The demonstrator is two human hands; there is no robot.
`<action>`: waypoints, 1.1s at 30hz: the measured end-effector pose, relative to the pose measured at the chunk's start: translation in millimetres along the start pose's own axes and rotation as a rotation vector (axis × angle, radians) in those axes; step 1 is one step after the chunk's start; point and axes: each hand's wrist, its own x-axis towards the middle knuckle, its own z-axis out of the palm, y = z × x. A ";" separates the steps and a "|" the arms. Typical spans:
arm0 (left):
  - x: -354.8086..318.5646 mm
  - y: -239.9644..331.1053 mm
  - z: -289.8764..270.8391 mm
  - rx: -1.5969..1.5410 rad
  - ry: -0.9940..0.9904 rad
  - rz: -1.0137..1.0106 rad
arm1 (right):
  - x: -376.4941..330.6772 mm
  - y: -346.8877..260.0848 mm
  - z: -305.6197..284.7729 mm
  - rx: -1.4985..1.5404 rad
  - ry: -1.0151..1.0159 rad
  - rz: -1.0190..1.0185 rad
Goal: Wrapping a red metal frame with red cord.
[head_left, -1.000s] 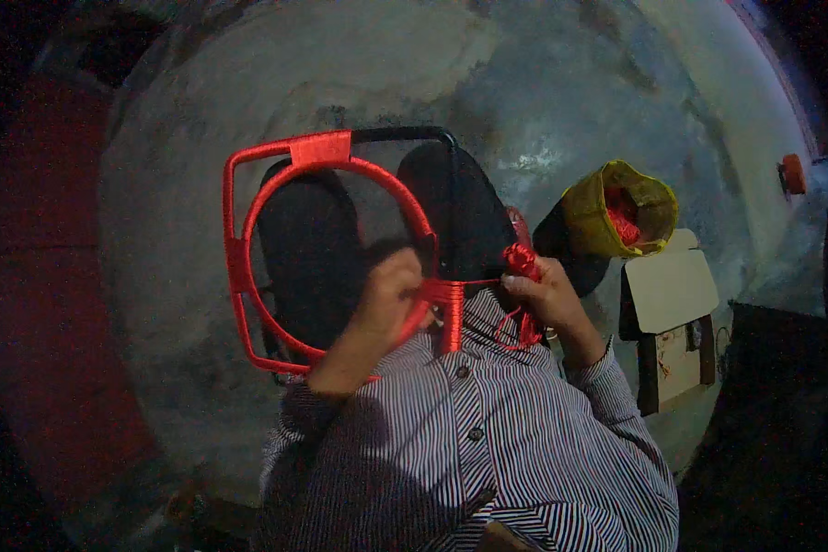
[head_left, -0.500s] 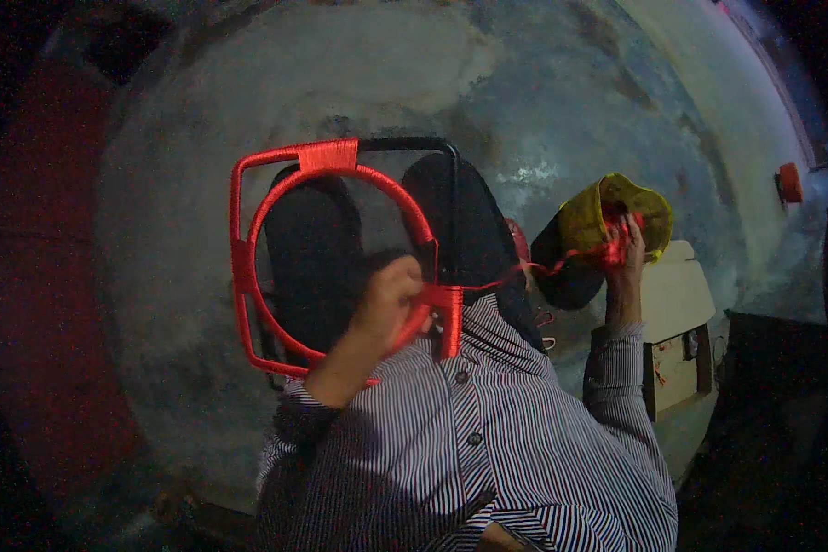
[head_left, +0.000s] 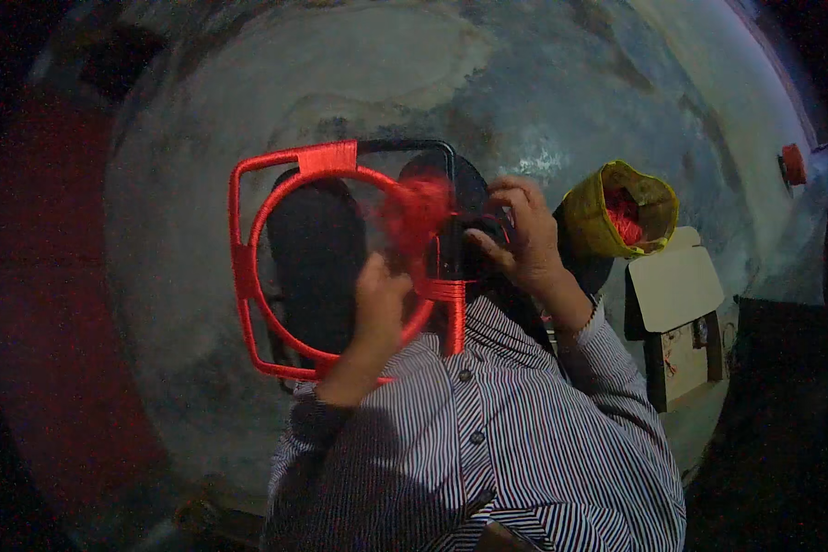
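A person in a striped shirt (head_left: 488, 460) works over a square metal frame (head_left: 340, 258) held upright in front of the chest, seen from above against a mottled grey floor (head_left: 524, 83). The frame encloses a ring, and red cord covers the ring, the left side and part of the top bar; the upper right corner (head_left: 437, 147) shows bare dark metal. The left hand (head_left: 377, 299) grips the lower right arc of the ring, fingers curled shut around it, though the fingertips are hidden on the far side. The right hand (head_left: 520, 230) is raised at the frame's right upright, fingers bent and pinched together just beside the bare bar; what they pinch is too dark and small to make out with certainty. A blurred mass of red cord (head_left: 414, 212) smears across the space between the hands, its outline lost to motion. To the person's right sit a yellow bag (head_left: 584, 216) with red cord inside and a pale cardboard box (head_left: 676, 290), its flap open. A small red object (head_left: 793, 166) lies near the right rim, unidentifiable. Dark shapes behind the ring may be the person's legs or shadow; the edges of the scene fall into blackness.
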 end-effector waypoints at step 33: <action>-7.2 9.4 4.3 -0.056 -0.266 -0.190 | -42.3 -14.5 -35.9 0.929 -0.196 0.712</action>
